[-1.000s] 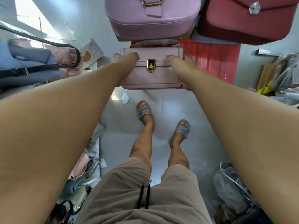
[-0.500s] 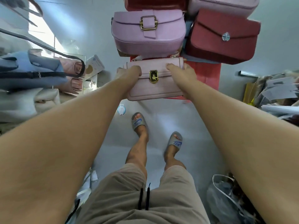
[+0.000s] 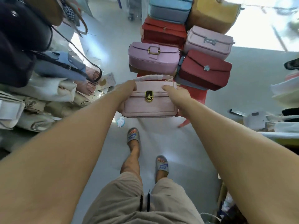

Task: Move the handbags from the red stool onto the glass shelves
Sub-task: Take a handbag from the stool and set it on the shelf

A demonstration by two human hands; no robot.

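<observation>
A pale pink handbag [image 3: 149,105] with a gold clasp hangs in the air in front of me, held at both ends. My left hand [image 3: 125,90] grips its left side and my right hand [image 3: 177,94] grips its right side. Behind it a pile of handbags rests on the red stool [image 3: 196,95]: a lilac bag [image 3: 152,59], a dark red bag [image 3: 205,70], a light pink bag [image 3: 207,42], a red bag [image 3: 163,33], a blue bag [image 3: 169,10] and a tan bag [image 3: 213,12]. Glass shelves on the left hold a blue bag [image 3: 59,65], a black bag [image 3: 21,44] and cream bags [image 3: 43,89].
My feet in grey slides [image 3: 132,138] stand on the pale floor. A small tag [image 3: 121,122] lies on the floor near the shelf. Stacked goods and papers [image 3: 284,101] fill the right side. A plastic bag sits at the bottom right.
Both hands have lifted the pale pink bag away from the pile toward me. The view has tilted up, showing more of the stacked bags and the left shelves.
</observation>
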